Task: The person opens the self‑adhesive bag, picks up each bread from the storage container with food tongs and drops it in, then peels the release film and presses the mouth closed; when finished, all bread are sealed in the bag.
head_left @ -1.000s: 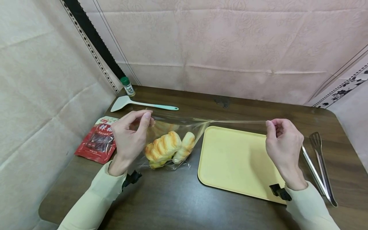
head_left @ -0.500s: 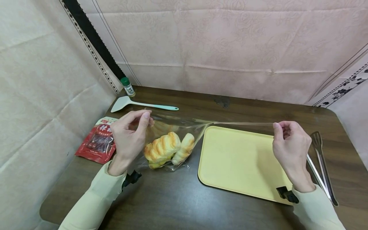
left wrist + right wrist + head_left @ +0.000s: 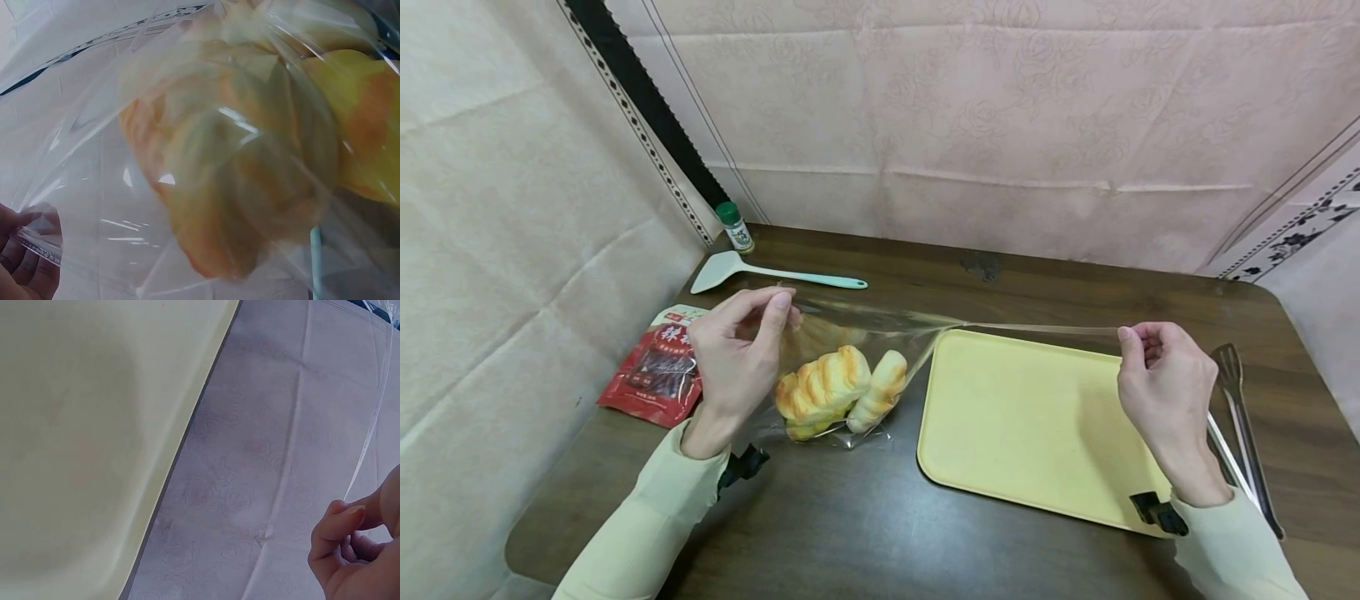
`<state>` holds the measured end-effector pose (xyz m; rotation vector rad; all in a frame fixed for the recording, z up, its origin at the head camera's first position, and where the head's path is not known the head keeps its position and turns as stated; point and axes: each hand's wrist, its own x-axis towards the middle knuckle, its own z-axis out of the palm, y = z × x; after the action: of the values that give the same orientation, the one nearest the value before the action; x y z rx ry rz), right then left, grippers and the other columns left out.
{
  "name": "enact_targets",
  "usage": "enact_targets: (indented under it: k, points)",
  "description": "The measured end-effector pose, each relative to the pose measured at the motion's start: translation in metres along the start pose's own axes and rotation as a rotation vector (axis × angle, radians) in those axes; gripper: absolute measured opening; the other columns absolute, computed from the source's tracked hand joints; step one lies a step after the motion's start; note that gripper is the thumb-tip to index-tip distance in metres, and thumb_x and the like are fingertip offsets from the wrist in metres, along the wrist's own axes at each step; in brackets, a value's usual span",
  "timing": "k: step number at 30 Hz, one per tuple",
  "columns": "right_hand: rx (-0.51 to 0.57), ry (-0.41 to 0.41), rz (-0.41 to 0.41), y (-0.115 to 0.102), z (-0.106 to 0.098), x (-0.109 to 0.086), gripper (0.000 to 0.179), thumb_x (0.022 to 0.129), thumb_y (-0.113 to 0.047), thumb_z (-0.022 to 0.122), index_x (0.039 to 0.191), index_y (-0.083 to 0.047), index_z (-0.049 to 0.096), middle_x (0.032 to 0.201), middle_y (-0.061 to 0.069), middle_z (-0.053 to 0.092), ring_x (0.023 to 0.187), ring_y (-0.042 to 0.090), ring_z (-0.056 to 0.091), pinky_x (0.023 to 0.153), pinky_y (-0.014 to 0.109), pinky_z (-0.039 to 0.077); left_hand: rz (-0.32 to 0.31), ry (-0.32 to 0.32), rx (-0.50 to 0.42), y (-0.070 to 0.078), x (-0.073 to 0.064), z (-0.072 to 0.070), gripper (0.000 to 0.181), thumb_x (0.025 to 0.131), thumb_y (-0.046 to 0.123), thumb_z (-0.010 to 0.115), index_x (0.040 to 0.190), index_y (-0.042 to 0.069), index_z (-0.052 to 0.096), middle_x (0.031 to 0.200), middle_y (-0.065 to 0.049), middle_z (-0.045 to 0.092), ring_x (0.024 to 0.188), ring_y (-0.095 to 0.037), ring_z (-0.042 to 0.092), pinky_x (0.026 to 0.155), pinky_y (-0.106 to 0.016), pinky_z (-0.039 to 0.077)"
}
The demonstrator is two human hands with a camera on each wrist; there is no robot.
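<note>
My left hand (image 3: pixel 741 354) pinches the upper left edge of a clear plastic bag (image 3: pixel 917 329); in the left wrist view, fingertips (image 3: pixel 28 275) grip its ridged edge. Inside the bag lie a ridged golden bread roll (image 3: pixel 827 383) and a slimmer bread stick (image 3: pixel 880 390), with other bread pieces partly hidden. From the bag's upper right corner a thin clear plastic strip (image 3: pixel 1045 327) runs taut to my right hand (image 3: pixel 1172 400), which pinches its end between thumb and forefinger above the tray's right side. In the right wrist view the strip (image 3: pixel 369 437) narrows toward those fingertips.
A yellow tray (image 3: pixel 1015 425) lies under the strip. Metal tongs (image 3: pixel 1247 433) lie beyond the right hand. A red food pouch (image 3: pixel 658 367) sits left of the left hand; behind are a pale blue spatula (image 3: pixel 790 273) and a green-capped bottle (image 3: pixel 734 227).
My right hand has moved right and slightly toward me, and the taut strip now reaches farther across the tray. The left hand has stayed nearly still; the bread has barely shifted.
</note>
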<state>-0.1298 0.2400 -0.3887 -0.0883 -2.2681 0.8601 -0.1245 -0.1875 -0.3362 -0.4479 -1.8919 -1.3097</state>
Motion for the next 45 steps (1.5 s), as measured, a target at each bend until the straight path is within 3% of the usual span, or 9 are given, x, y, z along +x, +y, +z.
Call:
enact_targets:
  k: [12, 17, 24, 30, 33, 37, 42, 45]
  points:
    - [-0.038, -0.044, -0.008, 0.006, 0.000, -0.005, 0.018, 0.102, -0.007, 0.068, 0.094, 0.008, 0.071, 0.080, 0.024, 0.069, 0.067, -0.026, 0.033, 0.070, 0.013, 0.030, -0.002, -0.026, 0.019, -0.003, -0.001, -0.002, 0.010, 0.100, -0.005, 0.071, 0.102, -0.008, 0.081, 0.079, -0.023, 0.076, 0.072, 0.003, 0.068, 0.056, -0.011, 0.044]
    - [-0.079, -0.101, -0.011, 0.011, 0.001, -0.006, 0.018, 0.102, -0.008, 0.068, 0.093, 0.007, 0.071, 0.078, 0.024, 0.068, 0.067, -0.019, 0.034, 0.069, 0.017, 0.032, 0.004, -0.019, 0.014, -0.003, -0.001, -0.002, 0.010, 0.100, -0.006, 0.071, 0.102, -0.007, 0.081, 0.078, -0.023, 0.075, 0.073, 0.003, 0.068, 0.058, -0.010, 0.045]
    - [-0.132, -0.288, -0.063, 0.018, 0.005, -0.007, 0.016, 0.101, -0.005, 0.070, 0.090, 0.006, 0.071, 0.076, 0.020, 0.068, 0.061, 0.015, 0.053, 0.058, 0.021, 0.035, 0.005, -0.018, 0.016, -0.004, 0.000, -0.003, 0.010, 0.100, -0.006, 0.071, 0.103, -0.008, 0.081, 0.078, -0.024, 0.075, 0.073, 0.004, 0.068, 0.058, -0.011, 0.045]
    - [-0.180, -0.438, -0.101, 0.025, 0.004, -0.004, 0.014, 0.100, -0.001, 0.068, 0.094, 0.010, 0.076, 0.082, 0.025, 0.074, 0.067, 0.036, 0.065, 0.059, 0.043, 0.046, 0.009, -0.018, 0.013, -0.004, 0.001, -0.003, 0.011, 0.100, -0.006, 0.071, 0.103, -0.007, 0.081, 0.078, -0.023, 0.075, 0.073, 0.003, 0.068, 0.059, -0.011, 0.046]
    - [-0.215, -0.552, -0.083, 0.028, 0.002, -0.003, 0.024, 0.100, 0.003, 0.056, 0.078, 0.005, 0.067, 0.069, 0.019, 0.062, 0.060, 0.033, 0.056, 0.054, 0.043, 0.040, 0.010, -0.017, 0.014, -0.005, 0.001, -0.003, 0.011, 0.099, -0.006, 0.071, 0.103, -0.007, 0.081, 0.078, -0.023, 0.075, 0.072, 0.002, 0.068, 0.059, -0.011, 0.046]
    - [-0.258, -0.685, -0.047, 0.031, -0.001, -0.001, 0.024, 0.095, 0.005, 0.045, 0.073, -0.004, 0.052, 0.068, 0.007, 0.042, 0.062, 0.021, 0.039, 0.053, 0.032, 0.028, 0.010, -0.017, 0.018, -0.005, 0.002, -0.003, 0.011, 0.099, -0.007, 0.071, 0.103, -0.007, 0.081, 0.078, -0.023, 0.075, 0.072, 0.003, 0.068, 0.059, -0.010, 0.046]
    - [-0.294, -0.636, -0.037, 0.033, -0.004, 0.004, 0.020, 0.097, -0.002, 0.059, 0.079, 0.001, 0.067, 0.069, 0.014, 0.058, 0.060, 0.025, 0.048, 0.052, 0.035, 0.034, 0.008, -0.020, 0.022, -0.004, 0.002, -0.002, 0.011, 0.099, -0.006, 0.071, 0.104, -0.007, 0.081, 0.078, -0.023, 0.075, 0.073, 0.004, 0.068, 0.059, -0.010, 0.047]
    - [-0.311, -0.593, -0.036, 0.033, -0.005, 0.008, 0.020, 0.099, -0.014, 0.071, 0.085, 0.001, 0.073, 0.078, 0.019, 0.070, 0.064, 0.031, 0.057, 0.054, 0.038, 0.039, 0.006, -0.020, 0.025, -0.004, 0.003, -0.002, 0.011, 0.099, -0.006, 0.072, 0.104, -0.007, 0.081, 0.079, -0.023, 0.075, 0.073, 0.004, 0.068, 0.060, -0.010, 0.047]
